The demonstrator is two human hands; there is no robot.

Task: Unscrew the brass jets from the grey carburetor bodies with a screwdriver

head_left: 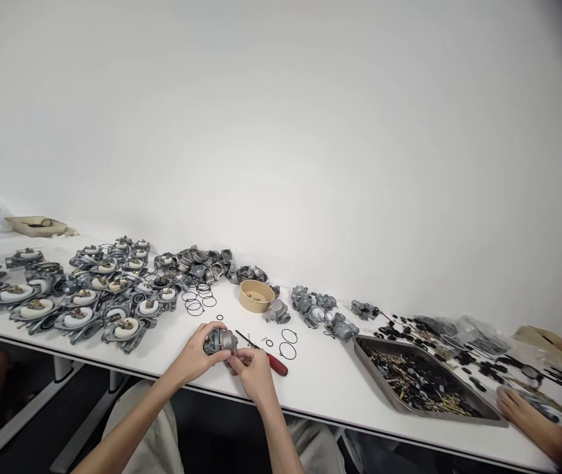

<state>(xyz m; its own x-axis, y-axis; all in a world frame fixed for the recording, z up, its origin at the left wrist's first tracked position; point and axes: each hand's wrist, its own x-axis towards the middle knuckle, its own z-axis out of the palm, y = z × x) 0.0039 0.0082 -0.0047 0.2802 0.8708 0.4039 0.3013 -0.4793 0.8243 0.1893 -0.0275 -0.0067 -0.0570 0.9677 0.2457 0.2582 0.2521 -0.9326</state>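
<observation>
A grey metal carburetor (pixel 222 340) is held just above the table's front edge, with my left hand (pixel 201 354) wrapped round its left side. The fingers of my right hand (pixel 251 370) are pinched together at its lower right side; what they grip, if anything, is hidden. Right beside that hand lies a screwdriver (pixel 277 365) with a red handle, its shaft pointing up and left. Small screws (pixel 264 338) and a little black O-ring (pixel 269 343) rest near the shaft. Larger black rubber rings (pixel 288 343) lie to the right.
Carburetor bodies with white floats (pixel 78 316) crowd the left. Behind sit more carburetors (pixel 197 263), a round tan tub (pixel 256 296) and black rings (pixel 195 307). To the right is a metal tray (pixel 394 403) of small parts, with another person's hand (pixel 520 411) near its corner.
</observation>
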